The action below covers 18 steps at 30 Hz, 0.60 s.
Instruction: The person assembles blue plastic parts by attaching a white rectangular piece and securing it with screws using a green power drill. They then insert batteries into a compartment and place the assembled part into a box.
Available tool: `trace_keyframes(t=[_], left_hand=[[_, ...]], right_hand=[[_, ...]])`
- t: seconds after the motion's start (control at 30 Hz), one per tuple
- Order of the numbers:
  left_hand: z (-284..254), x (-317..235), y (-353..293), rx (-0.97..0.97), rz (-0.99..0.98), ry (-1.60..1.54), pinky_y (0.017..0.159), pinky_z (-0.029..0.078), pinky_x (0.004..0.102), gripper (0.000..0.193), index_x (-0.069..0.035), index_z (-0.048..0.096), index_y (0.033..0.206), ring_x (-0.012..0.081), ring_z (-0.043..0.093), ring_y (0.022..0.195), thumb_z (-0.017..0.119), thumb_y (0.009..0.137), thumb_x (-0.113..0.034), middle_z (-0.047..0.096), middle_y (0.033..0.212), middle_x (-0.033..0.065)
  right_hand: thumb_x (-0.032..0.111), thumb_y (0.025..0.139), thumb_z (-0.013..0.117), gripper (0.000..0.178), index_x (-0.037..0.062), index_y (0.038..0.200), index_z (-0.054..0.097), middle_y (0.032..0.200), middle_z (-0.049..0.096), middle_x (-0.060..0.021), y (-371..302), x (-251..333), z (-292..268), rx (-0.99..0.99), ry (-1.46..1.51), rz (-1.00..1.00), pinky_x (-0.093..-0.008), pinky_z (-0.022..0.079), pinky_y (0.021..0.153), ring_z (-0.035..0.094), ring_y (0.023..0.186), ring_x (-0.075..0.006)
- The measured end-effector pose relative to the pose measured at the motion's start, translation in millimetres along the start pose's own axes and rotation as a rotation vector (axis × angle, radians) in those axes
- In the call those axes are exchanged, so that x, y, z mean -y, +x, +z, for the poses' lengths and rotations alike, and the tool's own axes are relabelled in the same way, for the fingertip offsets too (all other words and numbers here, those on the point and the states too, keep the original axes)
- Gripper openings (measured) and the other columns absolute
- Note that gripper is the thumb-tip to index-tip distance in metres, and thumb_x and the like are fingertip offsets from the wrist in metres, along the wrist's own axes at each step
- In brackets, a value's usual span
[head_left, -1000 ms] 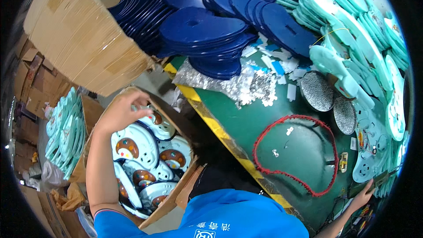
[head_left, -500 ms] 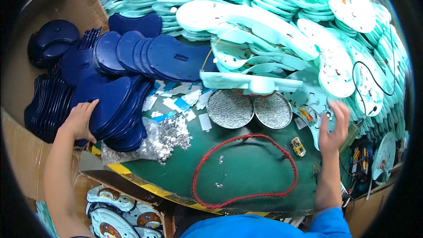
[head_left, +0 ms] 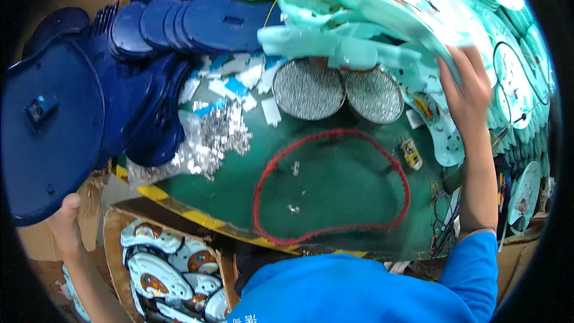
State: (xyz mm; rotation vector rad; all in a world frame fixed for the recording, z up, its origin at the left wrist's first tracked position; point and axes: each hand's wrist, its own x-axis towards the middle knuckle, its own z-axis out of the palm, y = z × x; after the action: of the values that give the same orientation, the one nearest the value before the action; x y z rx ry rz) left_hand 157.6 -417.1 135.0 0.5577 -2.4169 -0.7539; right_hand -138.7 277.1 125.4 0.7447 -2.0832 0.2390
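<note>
My left hand (head_left: 66, 224) grips the lower edge of a large dark blue plastic panel (head_left: 57, 137), raised and tilted at the far left. Its thumb lies over the edge; the other fingers are hidden behind. More blue panels (head_left: 134, 98) are stacked beside it. At the right, my right hand (head_left: 469, 93) is closed on the edge of a long mint-green plastic shell (head_left: 412, 21), which is blurred by motion. Another mint-green shell (head_left: 341, 48) lies just below it, over two oval pieces with silvery textured surfaces (head_left: 308, 91).
A red fuzzy loop (head_left: 285, 241) lies on the green table (head_left: 341, 185). Small metal pieces (head_left: 227, 134) spill from a clear bag. A small yellow part (head_left: 411, 154) and thin wires sit rightward. Below the striped edge stands a carton (head_left: 113, 233) of white-and-brown shells. Mint shells pile behind.
My left hand has lifted a blue panel off the stack, toward the left and nearer. My right hand has moved up and taken hold of a mint-green shell. The view has shifted.
</note>
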Motion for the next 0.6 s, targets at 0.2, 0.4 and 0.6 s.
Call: trace_keyframes(t=[0.2, 0.4, 0.6], left_hand=[[-10.9, 19.7, -32.7, -0.022, -0.19, -0.326, 0.111, 0.043, 0.0454, 0.117, -0.002, 0.032, 0.152, 0.0284, 0.047, 0.134, 0.085, 0.068, -0.063, 0.042, 0.151, 0.0182], [51.5, -28.8, -84.6, 0.181, -0.308, -0.558, 0.11, 0.043, 0.0453, 0.116, -0.002, 0.032, 0.152, 0.0285, 0.048, 0.133, 0.083, 0.069, -0.064, 0.043, 0.15, 0.0184], [96.7, -78.6, -159.2, 0.46, -0.457, -0.748, 0.109, 0.044, 0.0452, 0.115, -0.002, 0.032, 0.152, 0.0286, 0.049, 0.132, 0.081, 0.07, -0.065, 0.043, 0.15, 0.0186]], right_hand=[[0.006, 0.065, 0.072, 0.043, 0.0054, 0.107, 0.076, 0.068, 0.043, 0.0001, -128.3, 79.9, -91.7, 0.415, 0.151, -0.356, -0.0295, 0.034, 0.048, 0.047, 0.057, -0.0159], [0.015, 0.069, 0.078, 0.036, 0.0075, 0.104, 0.075, 0.07, 0.042, -0.0017, -189.2, 99.4, -60.9, 0.604, 0.368, -0.147, -0.0322, 0.039, 0.049, 0.05, 0.059, -0.0175], [0.027, 0.075, 0.084, 0.039, 0.0074, 0.104, 0.068, 0.093, 0.063, -0.0074, -117.4, 126.9, -39.1, 0.633, 0.678, 0.024, -0.039, 0.051, 0.07, 0.061, 0.086, -0.0254]])
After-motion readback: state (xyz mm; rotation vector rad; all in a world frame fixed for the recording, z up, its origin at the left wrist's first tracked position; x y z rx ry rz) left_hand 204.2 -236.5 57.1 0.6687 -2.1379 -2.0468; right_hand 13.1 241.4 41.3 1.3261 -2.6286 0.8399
